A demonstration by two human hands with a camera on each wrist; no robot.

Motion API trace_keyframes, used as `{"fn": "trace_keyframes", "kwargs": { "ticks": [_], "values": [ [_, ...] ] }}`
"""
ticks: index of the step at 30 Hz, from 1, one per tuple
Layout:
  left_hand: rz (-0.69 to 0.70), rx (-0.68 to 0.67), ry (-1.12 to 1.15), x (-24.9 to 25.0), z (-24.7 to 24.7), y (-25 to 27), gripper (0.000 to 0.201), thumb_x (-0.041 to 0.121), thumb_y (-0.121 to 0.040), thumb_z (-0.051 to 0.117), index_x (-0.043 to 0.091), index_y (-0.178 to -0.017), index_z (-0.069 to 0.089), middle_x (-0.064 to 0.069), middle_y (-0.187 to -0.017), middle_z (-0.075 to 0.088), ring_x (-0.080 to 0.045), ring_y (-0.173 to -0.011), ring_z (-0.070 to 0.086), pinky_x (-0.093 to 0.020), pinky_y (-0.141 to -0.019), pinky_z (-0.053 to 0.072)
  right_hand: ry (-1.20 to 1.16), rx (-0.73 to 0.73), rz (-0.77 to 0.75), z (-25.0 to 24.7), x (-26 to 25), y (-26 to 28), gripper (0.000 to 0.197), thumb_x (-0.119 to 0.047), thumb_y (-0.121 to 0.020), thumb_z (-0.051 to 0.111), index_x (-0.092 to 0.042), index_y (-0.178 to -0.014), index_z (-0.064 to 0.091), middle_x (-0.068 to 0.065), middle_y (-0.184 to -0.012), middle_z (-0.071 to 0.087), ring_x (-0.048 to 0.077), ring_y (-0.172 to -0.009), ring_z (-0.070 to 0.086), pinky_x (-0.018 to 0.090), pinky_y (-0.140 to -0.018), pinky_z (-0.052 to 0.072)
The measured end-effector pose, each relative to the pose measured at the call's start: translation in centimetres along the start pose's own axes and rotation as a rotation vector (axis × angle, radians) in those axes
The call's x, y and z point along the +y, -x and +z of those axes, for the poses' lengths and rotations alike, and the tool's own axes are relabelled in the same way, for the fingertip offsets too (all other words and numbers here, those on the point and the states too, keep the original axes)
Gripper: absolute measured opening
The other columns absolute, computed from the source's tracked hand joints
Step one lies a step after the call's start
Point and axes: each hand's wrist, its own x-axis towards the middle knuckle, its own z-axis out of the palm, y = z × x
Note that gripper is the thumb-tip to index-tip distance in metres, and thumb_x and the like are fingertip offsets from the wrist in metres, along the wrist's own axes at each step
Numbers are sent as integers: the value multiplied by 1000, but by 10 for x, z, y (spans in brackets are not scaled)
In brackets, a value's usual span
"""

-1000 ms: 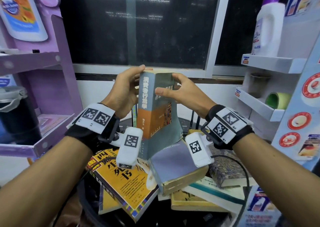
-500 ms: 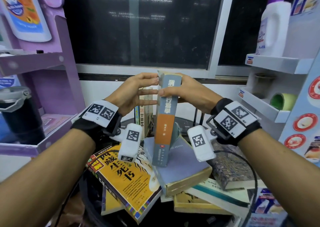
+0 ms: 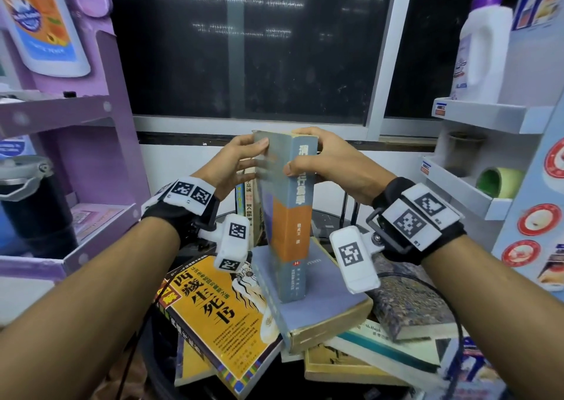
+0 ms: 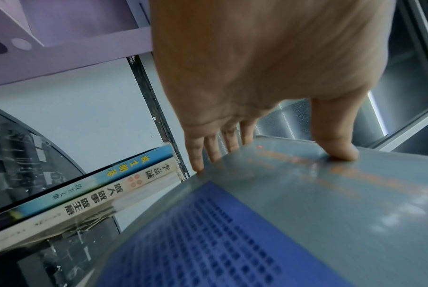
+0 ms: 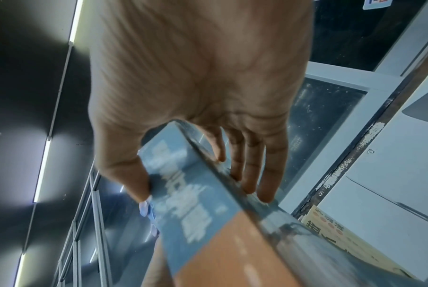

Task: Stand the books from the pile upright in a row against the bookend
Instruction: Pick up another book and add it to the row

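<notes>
Both hands hold one thick grey-blue and orange book [image 3: 287, 213] upright above the pile, its spine with white Chinese characters facing the camera. The left hand [image 3: 235, 164] lies against the book's left cover, thumb pressed on the cover near the top and four fingers [image 4: 195, 155] reaching over its far edge, so the book is pinched between them. The right hand [image 3: 332, 167] grips the top of the book from the other side, thumb on the spine and fingers [image 5: 252, 167] curled down the right cover. The book's lower end hangs just above, or perhaps touching, a grey-covered book [image 3: 320, 311] lying flat on top of the pile; which of the two cannot be told. Left of that one lies a yellow book with large black characters [image 3: 219, 317], at the near left edge of the round black table [image 3: 326, 219]. To the right lies a speckled book [image 3: 409, 305], with more books under it. Behind the held book, at the far side of the table, a blue-spined book [image 4: 134, 167] and a cream-spined book [image 4: 124, 190] stand upright side by side. A purple shelf unit [image 3: 100, 143] stands to the left, a white one [image 3: 488, 115] to the right.
</notes>
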Motion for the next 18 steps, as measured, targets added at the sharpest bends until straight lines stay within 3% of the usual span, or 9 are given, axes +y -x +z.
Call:
{"fn": "trace_keyframes", "kwargs": {
  "ticks": [3,6,9,14,16,18],
  "values": [
    [10,60,18,-2,-1,-1,6,30,-89,64,26,-93,61,15,-83,69,-9,-94,61,-34,-92,42,-17,84,5,2,-1,-1,49,-15,-71,76,-14,-115,54,2,-100,64,17,-90,65,32,-70,58],
    [26,52,40,-3,-3,0,11,32,-79,72,24,-85,66,12,-83,70,-13,-94,62,-34,-86,45,20,140,24,3,-5,-5,57,-24,-53,71,-16,-109,61,6,-99,68,23,-92,68,38,-69,58],
    [37,72,72,-5,-3,-1,29,33,-73,75,24,-96,61,8,-95,68,-19,-102,62,-37,-87,51,78,176,35,-1,-6,-7,52,-22,-60,79,-19,-109,64,7,-103,68,24,-92,68,35,-65,58],
    [41,111,53,-4,0,-1,97,52,-53,86,11,-132,48,-2,-125,63,-18,-112,62,-39,-86,51,200,196,63,-10,-9,-7,49,-25,-68,82,-23,-114,63,6,-104,66,19,-82,68,25,-51,53],
    [50,107,22,-6,2,-3,95,55,-53,85,12,-131,53,-3,-125,64,-16,-111,63,-37,-84,51,209,171,108,-13,-11,-6,49,-26,-70,81,-24,-115,60,8,-103,66,21,-80,69,27,-49,54],
    [60,82,-7,-2,8,-3,63,45,-69,79,15,-121,62,3,-112,71,-9,-99,67,-35,-84,49,229,177,150,-14,-13,-6,53,-29,-70,83,-21,-116,58,7,-102,66,22,-79,70,33,-51,58]
  ]
}}
